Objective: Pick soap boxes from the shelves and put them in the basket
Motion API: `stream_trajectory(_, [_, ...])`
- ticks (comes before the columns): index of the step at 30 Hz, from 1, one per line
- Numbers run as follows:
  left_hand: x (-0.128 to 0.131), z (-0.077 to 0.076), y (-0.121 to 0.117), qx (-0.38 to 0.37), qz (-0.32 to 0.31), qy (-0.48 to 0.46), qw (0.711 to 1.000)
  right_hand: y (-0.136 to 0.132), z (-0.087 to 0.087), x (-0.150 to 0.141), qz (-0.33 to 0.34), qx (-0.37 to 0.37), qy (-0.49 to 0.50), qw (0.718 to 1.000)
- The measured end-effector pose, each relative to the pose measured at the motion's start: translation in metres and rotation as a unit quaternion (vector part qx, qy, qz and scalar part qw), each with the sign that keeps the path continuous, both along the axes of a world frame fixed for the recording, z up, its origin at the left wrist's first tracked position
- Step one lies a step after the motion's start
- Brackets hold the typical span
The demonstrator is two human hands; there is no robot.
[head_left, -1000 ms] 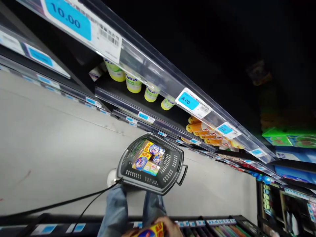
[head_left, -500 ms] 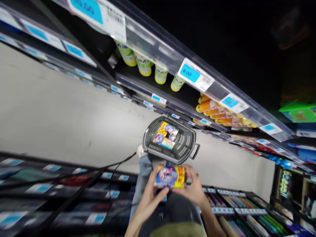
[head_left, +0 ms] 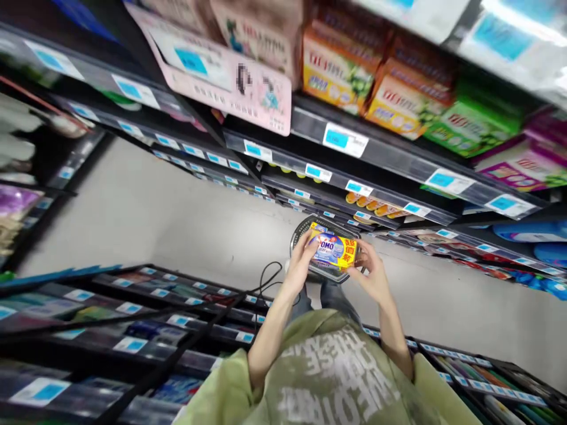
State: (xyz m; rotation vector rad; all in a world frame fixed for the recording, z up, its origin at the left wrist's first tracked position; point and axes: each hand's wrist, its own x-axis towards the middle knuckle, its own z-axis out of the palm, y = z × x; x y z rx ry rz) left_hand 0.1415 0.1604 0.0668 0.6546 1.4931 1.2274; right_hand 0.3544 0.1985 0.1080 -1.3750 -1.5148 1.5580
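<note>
Between my two hands is a blue and yellow OMO soap pack [head_left: 333, 250], its printed face turned up toward me. My left hand [head_left: 302, 257] grips its left end. At the right end, my right hand [head_left: 368, 264] has its fingers and thumb closed on the pack's edge. Below the pack, on the floor, stands a dark grey shopping basket [head_left: 297, 235], mostly covered by the pack and my hands. A bit of yellow packaging shows inside it past the pack's upper left corner.
Ahead, shelves carry orange, green and purple boxes [head_left: 339, 74] with price tags. Orange packs [head_left: 372, 203] lie on a lower shelf. Another rack [head_left: 155, 301] runs along the near left side. A black cable [head_left: 266, 277] hangs left of my legs. Pale floor [head_left: 146, 206] lies between the racks.
My view has risen, with upper shelves and my shirt now showing. Both hands still hold the soap pack, which now appears over the basket, whose contents were visible before.
</note>
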Motion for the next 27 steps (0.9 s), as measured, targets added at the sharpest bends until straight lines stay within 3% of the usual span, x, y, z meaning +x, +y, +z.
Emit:
stream_trajectory(3, [-0.003,0.036,0.017,0.082,-0.096,0.038,0.991,0.011,0.011,0.015,-0.016,-0.056,0.041,0.997])
stream_trajectory(7, [-0.002,0.081,0.042,0.198,-0.256,0.150,0.934,0.021,0.016,0.026,-0.028,-0.162,0.100,0.981])
stream_trajectory(10, [0.006,0.094,0.062,0.237,-0.325,0.172,0.899,0.035,0.020,0.035,-0.032,-0.163,0.111,0.980])
stream_trajectory(13, [0.022,0.080,0.092,0.272,-0.313,0.172,0.893,0.067,0.027,0.046,-0.070,-0.036,0.043,0.996])
stream_trajectory(16, [0.043,0.050,0.130,0.278,-0.243,0.172,0.913,0.113,0.028,0.056,-0.077,0.101,-0.021,0.992])
stream_trajectory(18, [0.059,0.031,0.157,0.269,-0.198,0.175,0.926,0.145,0.023,0.061,-0.072,0.150,-0.047,0.985])
stream_trajectory(21, [0.076,0.015,0.193,0.260,-0.155,0.192,0.933,0.189,0.011,0.067,-0.076,0.167,-0.096,0.978])
stream_trajectory(27, [0.090,0.006,0.240,0.193,-0.141,0.246,0.939,0.244,-0.013,0.078,-0.065,0.129,-0.197,0.970])
